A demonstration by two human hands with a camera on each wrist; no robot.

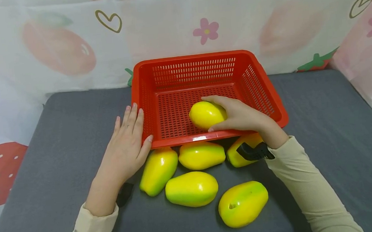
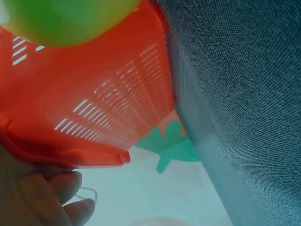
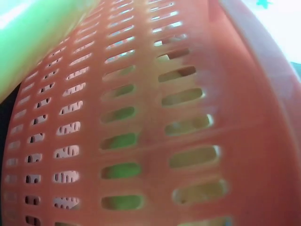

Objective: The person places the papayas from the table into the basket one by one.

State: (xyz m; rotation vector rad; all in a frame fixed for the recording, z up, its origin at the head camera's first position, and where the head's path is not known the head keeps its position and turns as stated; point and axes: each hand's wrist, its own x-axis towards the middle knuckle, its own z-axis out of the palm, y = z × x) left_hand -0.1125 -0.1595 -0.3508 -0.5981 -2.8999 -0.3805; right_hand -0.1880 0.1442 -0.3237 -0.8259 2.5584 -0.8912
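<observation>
A red plastic basket [image 1: 196, 109] with slotted walls stands on the grey table. Inside it, near the front wall, my right hand [image 1: 241, 115] grips a yellow papaya [image 1: 205, 115] between thumb and fingers. My left hand [image 1: 125, 142] rests on the basket's front left corner, fingers straight along the rim; in the left wrist view its fingertips [image 2: 66, 186] touch the rim. Before the basket lie more yellow-green papayas: one [image 1: 159, 171] beside my left thumb, two in the middle [image 1: 202, 155] [image 1: 191, 189], one [image 1: 241, 151] partly under my right wrist, and one [image 1: 243, 203] nearest me.
The grey tabletop [image 1: 333, 148] extends to both sides of the basket. Behind it hangs a pale cloth [image 1: 179, 25] printed with fruit, hearts and flowers. A black strap [image 1: 254, 151] sits at my right wrist. In the right wrist view, the slotted basket wall [image 3: 150, 141] fills most of the frame.
</observation>
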